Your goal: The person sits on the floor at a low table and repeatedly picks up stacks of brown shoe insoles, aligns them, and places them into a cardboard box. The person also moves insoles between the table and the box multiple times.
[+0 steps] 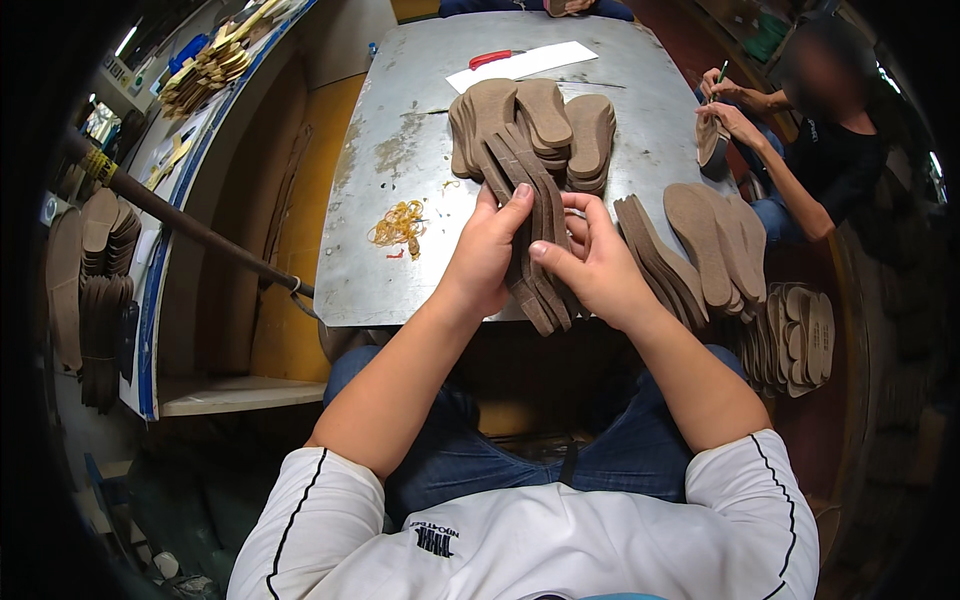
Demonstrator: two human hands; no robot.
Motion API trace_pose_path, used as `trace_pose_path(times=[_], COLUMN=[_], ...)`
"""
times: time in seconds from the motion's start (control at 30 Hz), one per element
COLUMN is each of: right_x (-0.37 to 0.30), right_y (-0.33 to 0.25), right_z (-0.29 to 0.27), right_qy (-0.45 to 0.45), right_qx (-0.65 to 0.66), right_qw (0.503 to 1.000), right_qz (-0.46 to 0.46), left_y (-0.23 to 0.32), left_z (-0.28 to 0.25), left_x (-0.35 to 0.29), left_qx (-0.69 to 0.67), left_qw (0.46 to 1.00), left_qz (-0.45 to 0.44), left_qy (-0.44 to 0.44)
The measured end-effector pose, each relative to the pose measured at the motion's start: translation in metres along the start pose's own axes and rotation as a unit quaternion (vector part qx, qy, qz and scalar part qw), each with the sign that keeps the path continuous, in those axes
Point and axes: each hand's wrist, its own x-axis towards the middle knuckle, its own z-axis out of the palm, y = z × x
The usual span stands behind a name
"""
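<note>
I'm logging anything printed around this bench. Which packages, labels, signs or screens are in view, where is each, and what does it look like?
No packages or screens.
White paper sheet: far end of the metal table, long rectangle, beside a red-handled tool.
Yellow label band: wrapped round the dark pole at left.

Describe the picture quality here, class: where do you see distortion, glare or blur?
Head view: fisheye bends the metal table edges and blackens the corners; soft glare whitens the tabletop's far end; hands and the stack of brown insoles stay sharp; the co-worker's face is blurred.
</note>
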Motion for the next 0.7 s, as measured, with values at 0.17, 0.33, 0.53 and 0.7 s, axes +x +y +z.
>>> trace_pose_path(times=[0.17,0.33,0.53,0.7], right_x=[0.002,-0.008,-0.002,0.007], right_y=[0.010,0.000,0.018,0.005], right_z=[0.000,0.006,-0.012,-0.029], right_qy=[-0.025,0.012,0.072,0.018], right_qx=[-0.147,-0.331,-0.183,0.117], right_qw=[0.987,0.941,0.979,0.993], right_qz=[-0.059,-0.066,-0.051,0.024], left_y=[-0.001,-0.001,0.027,0.019], left_z=[-0.003,0.000,0.023,-0.014], left_x=[0.001,0.003,-0.017,0.001], left_qx=[-0.045,-0.044,0.055,0.048], left_qw=[0.997,0.993,0.997,0.997], left_qz=[-0.027,-0.014,-0.037,-0.042], left_qy=[-0.058,-0.105,-0.050,0.052])
